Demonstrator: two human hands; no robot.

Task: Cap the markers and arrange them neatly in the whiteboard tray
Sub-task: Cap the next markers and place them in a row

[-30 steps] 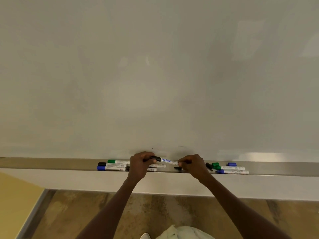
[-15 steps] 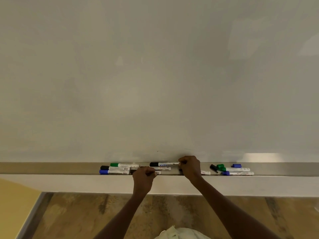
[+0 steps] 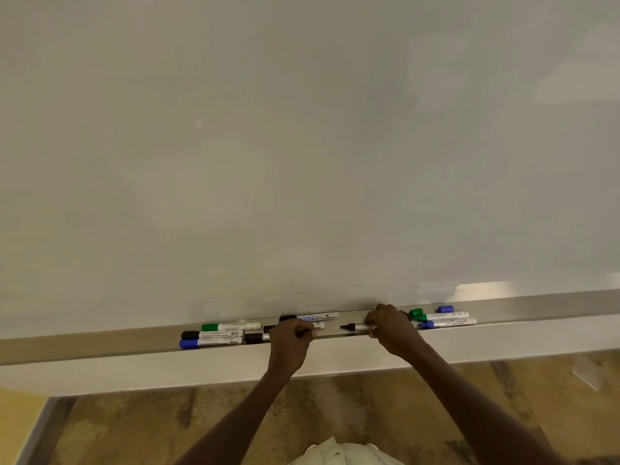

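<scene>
The black-capped marker point(image 3: 310, 317) has been laid in the tray point(image 3: 100, 344); an uncapped marker point(image 3: 355, 327) is gripped by the right hand point(image 3: 391, 327), the left hand point(image 3: 290, 338) closed on another, bare tray between them.

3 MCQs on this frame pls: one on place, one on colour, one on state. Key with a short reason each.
1. Where does the loose blue cap lie?
A. In the tray, right of the right hand
B. On the floor
C. Left of the green-capped marker

2. What colour is the tip of the marker in the right hand?
A. Red
B. Black
C. Green

3. What state is that uncapped black marker in?
A. Capped
B. Uncapped, tip pointing toward the left hand
C. Lying untouched

Key: 1 A, the cap sits on the whiteboard tray past the right hand. 2 B, the bare tip is black. 3 B, the nib is exposed and aims at the left hand.
</scene>
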